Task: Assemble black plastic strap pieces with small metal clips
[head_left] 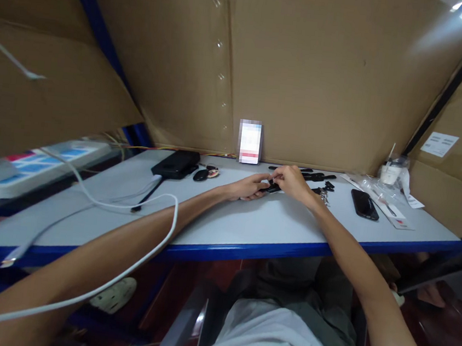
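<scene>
Over the back middle of the table, my left hand (pixel 250 187) is closed around a small dark piece (pixel 272 188) whose kind I cannot make out. From the right, my right hand (pixel 291 181) meets it, with thumb and fingertips pinched at the same piece. Just behind and to the right lie several flat black strips (pixel 316 177). Beside my right wrist is a little heap of small shiny metal parts (pixel 323 195), with small black pieces (pixel 329 185) close by. My fingers hide most of what is held.
A lit phone (pixel 249 142) leans on the cardboard wall. Left are a black box (pixel 176 164) and a dark oval object (pixel 200 175). Right lie a black phone (pixel 365 204), plastic packaging (pixel 381 191) and a cup (pixel 391 172). A white cable (pixel 174 216) crosses my left forearm.
</scene>
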The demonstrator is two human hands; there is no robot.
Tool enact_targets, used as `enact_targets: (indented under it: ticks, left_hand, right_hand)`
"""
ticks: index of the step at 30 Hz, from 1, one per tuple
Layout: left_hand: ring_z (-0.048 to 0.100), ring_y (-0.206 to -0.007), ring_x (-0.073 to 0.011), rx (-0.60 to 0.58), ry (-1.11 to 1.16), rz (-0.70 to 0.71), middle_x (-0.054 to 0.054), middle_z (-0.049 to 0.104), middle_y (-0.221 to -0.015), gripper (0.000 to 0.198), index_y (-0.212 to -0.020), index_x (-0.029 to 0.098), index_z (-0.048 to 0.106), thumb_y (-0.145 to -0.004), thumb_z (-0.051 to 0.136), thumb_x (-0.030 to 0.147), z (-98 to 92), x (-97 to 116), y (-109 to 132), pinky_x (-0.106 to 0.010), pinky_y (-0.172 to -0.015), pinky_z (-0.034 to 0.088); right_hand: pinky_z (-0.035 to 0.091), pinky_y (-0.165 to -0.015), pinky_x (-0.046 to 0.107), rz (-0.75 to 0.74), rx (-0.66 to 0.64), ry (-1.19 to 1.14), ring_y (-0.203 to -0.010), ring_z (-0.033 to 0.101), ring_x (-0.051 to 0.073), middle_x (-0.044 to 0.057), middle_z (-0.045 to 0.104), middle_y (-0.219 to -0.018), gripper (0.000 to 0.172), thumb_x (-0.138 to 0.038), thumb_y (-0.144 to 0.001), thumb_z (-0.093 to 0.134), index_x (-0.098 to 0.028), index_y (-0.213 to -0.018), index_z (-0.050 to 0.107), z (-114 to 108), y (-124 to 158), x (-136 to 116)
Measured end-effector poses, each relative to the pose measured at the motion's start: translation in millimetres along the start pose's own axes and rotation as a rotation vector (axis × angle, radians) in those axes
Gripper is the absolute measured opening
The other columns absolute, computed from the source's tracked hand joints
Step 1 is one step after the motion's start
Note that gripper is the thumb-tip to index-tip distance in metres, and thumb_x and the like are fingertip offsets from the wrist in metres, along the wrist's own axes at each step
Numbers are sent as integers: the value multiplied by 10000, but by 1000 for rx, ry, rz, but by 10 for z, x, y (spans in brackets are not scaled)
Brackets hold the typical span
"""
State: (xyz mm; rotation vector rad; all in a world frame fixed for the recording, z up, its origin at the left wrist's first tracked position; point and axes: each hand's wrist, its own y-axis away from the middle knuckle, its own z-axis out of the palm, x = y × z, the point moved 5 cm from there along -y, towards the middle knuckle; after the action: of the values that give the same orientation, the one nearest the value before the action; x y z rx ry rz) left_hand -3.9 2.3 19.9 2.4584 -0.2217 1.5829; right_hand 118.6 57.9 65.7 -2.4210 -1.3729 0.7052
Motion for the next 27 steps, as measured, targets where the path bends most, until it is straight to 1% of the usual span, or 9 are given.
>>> enact_targets:
  ticks: [2,5,8,11,14,19,23,27]
  left_hand:
    - [255,-388,-58,3,7,7,97,342,-593,342,-1307,212,474,-972,446,276,-15,-19,-17,-172,-371,143]
    - [250,-386,-60,-23,35,-15,95,346,-595,280,-1234,218,492,-963,457,277,-36,-74,-63,-170,-361,142]
    - [232,-387,-58,-55,67,-46,91,342,-599,171,-1108,219,504,-947,478,271,-54,-125,-119,-170,-351,129]
    - [221,-394,-50,-91,90,-69,87,331,-602,65,-958,221,483,-923,513,267,-54,-128,-153,-166,-350,117]
    - [210,-397,-45,-125,109,-91,87,316,-592,85,-871,221,458,-897,534,249,-37,-95,-159,-162,-355,109]
    - [211,-390,-44,-127,110,-116,80,320,-575,131,-801,221,435,-854,554,216,-33,-55,-151,-167,-353,97]
    - [214,-383,-50,-120,113,-109,84,321,-568,110,-831,223,448,-838,557,212,-36,-56,-158,-165,-349,99]
    - [205,-379,-50,-108,120,-113,86,318,-564,118,-832,228,436,-837,553,213,-33,-54,-158,-166,-355,90]
  right_hand:
    - [458,-813,257,-25,-11,58,-883,700,181,85,787,-966,366,-10,-853,513,-143,-1014,813,7,6,-22]
    - [453,-846,270,-77,-53,178,-948,684,202,110,772,-1032,356,-35,-885,492,-131,-1027,804,15,28,-100]
    - [446,-854,280,-120,-120,297,-983,658,223,140,750,-1043,352,-28,-891,475,-108,-1019,793,14,59,-193]
    - [437,-849,278,-150,-177,336,-979,645,225,147,742,-1027,340,-16,-885,475,-105,-983,788,8,79,-249]
    - [428,-849,283,-150,-199,333,-970,650,226,153,740,-1014,324,-5,-876,485,-100,-957,784,0,81,-265]
    - [433,-853,292,-123,-193,306,-1000,655,258,172,743,-1028,316,12,-857,508,-103,-954,786,-7,80,-278]
    - [435,-864,284,-105,-179,297,-993,671,249,160,754,-1045,334,3,-863,502,-117,-983,790,21,72,-231]
    - [433,-840,277,-73,-148,297,-979,681,238,161,756,-1050,340,-14,-871,494,-113,-1007,790,61,57,-158]
